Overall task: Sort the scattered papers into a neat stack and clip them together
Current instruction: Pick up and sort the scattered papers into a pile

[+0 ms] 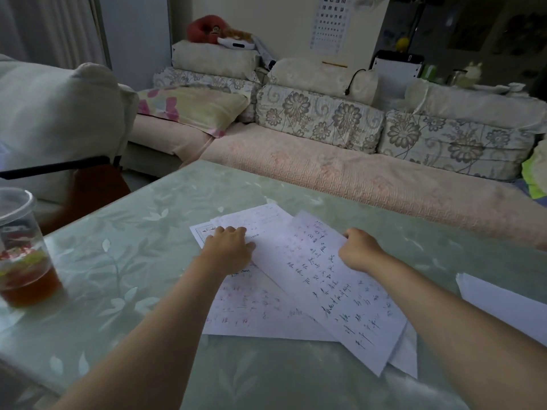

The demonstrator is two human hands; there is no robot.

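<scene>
The left hand [229, 250] lies flat, fingers spread, on the handwritten papers [260, 303]. The right hand [359, 250] pinches the edge of the top sheet [331, 291], fingers curled.

- Both bare forearms are extended forward from the lower edge of the view, converging slightly toward the centre.
- The left hand [229, 247] is held palm down, back of the hand upward, fingers curled forward and pressed flat on what lies beneath it.
- The left wrist is kept nearly straight, in line with the forearm.
- The right hand [359, 248] is curled into a loose fist, knuckles raised, thumb side turned toward the left hand; its fingertips are hidden, so a pinch cannot be confirmed.
- The hands are set apart, at about the same reach.
</scene>
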